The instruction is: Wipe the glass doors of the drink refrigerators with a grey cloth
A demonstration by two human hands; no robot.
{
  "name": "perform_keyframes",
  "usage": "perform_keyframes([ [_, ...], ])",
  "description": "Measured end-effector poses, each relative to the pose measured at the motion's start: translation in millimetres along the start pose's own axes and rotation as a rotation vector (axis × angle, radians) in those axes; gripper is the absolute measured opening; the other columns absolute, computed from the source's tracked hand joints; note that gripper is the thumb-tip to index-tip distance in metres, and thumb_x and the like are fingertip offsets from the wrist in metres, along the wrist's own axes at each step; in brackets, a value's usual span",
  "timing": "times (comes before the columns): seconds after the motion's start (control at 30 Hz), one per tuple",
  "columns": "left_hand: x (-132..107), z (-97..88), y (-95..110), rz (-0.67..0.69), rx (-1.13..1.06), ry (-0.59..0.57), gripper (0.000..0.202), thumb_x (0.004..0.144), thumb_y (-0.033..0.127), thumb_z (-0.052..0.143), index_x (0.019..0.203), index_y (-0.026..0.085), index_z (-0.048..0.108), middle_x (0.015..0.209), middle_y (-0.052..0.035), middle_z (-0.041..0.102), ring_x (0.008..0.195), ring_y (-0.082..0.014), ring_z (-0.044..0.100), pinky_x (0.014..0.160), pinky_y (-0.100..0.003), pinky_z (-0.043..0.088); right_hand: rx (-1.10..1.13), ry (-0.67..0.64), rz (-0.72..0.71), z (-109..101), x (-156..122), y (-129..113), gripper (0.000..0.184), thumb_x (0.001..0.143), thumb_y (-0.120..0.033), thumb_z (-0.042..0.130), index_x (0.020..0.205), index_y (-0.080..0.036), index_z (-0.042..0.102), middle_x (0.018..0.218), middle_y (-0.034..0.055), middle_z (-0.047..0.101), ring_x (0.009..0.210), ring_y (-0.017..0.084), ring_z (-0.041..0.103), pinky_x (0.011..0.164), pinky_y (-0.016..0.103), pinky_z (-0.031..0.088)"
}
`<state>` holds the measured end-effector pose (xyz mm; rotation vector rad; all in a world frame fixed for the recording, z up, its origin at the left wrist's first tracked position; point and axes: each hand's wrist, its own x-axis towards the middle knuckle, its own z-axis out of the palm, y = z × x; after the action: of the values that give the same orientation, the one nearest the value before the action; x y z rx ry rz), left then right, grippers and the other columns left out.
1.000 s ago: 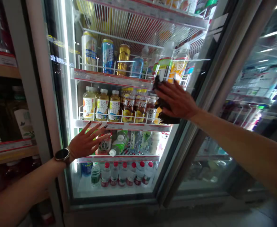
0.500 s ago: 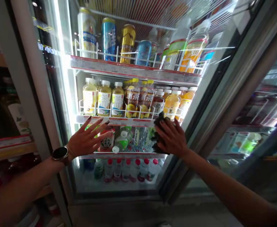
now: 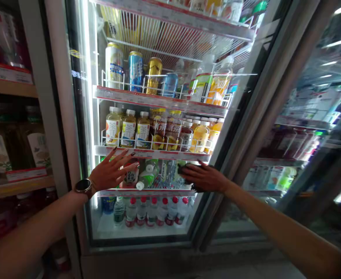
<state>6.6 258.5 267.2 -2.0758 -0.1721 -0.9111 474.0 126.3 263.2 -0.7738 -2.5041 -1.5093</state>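
Note:
A lit drinks fridge stands before me with its glass door [image 3: 147,217] shut. My left hand [image 3: 112,172], with a watch on the wrist, lies flat on the glass with fingers spread, level with the lower shelves. My right hand [image 3: 204,177] presses a dark cloth [image 3: 183,169] flat against the glass further right, near the door's right frame. Behind the glass are tea bottles [image 3: 128,130], cans [image 3: 135,71] and red-capped water bottles [image 3: 151,211].
A second fridge door [image 3: 298,147] stands to the right, reflecting ceiling lights. A wooden shelf unit [image 3: 16,182] with dark bottles sits to the left. The fridge's base and floor [image 3: 164,267] lie below.
My right hand with the cloth moved down the glass from the upper shelf level to the lower shelf, and slightly left. My left hand stayed flat in about the same place.

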Motion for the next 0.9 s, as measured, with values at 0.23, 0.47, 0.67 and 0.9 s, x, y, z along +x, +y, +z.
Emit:
perform_keyframes([
  [0.23, -3, 2.3, 0, -0.005, 0.012, -0.013, 0.065, 0.095, 0.029, 0.062, 0.158, 0.031, 0.044, 0.161, -0.0039, 0.051, 0.162, -0.0265, 0.025, 0.136, -0.055, 0.017, -0.259, 0.196, 0.55, -74, 11, 143, 0.065, 0.101, -0.036, 0.049, 0.162, -0.014, 0.04, 0.168, 0.0242, 0.037, 0.158, 0.041, 0.031, 0.119, 0.071, 0.037],
  [0.47, -2, 6.0, 0, 0.003, -0.003, 0.024, 0.064, 0.095, 0.03, 0.062, 0.157, 0.029, 0.045, 0.161, -0.0059, 0.051, 0.163, -0.027, 0.021, 0.135, -0.055, 0.018, -0.212, 0.362, 0.692, -33, 36, 81, 0.074, 0.101, -0.043, 0.045, 0.167, -0.015, 0.028, 0.173, 0.0222, 0.026, 0.16, 0.045, 0.024, 0.121, 0.075, 0.032],
  [0.67, -4, 6.5, 0, 0.009, 0.021, -0.019, 0.068, 0.093, 0.031, 0.063, 0.158, 0.03, 0.043, 0.165, -0.004, 0.046, 0.164, -0.0274, 0.018, 0.136, -0.056, 0.014, -0.006, 0.107, 0.26, 33, 23, -59, 0.064, 0.094, -0.032, 0.059, 0.157, -0.023, 0.048, 0.17, 0.0086, 0.039, 0.163, 0.031, 0.024, 0.131, 0.055, 0.027],
  [0.9, -4, 5.6, 0, 0.003, 0.028, -0.026, 0.067, 0.093, 0.029, 0.062, 0.157, 0.029, 0.045, 0.165, -0.0043, 0.046, 0.164, -0.0269, 0.017, 0.136, -0.056, 0.015, 0.134, 0.024, -0.234, 92, 19, -172, 0.064, 0.078, -0.015, 0.057, 0.14, -0.024, 0.067, 0.165, -0.0029, 0.049, 0.159, 0.018, 0.031, 0.122, 0.036, 0.041],
])
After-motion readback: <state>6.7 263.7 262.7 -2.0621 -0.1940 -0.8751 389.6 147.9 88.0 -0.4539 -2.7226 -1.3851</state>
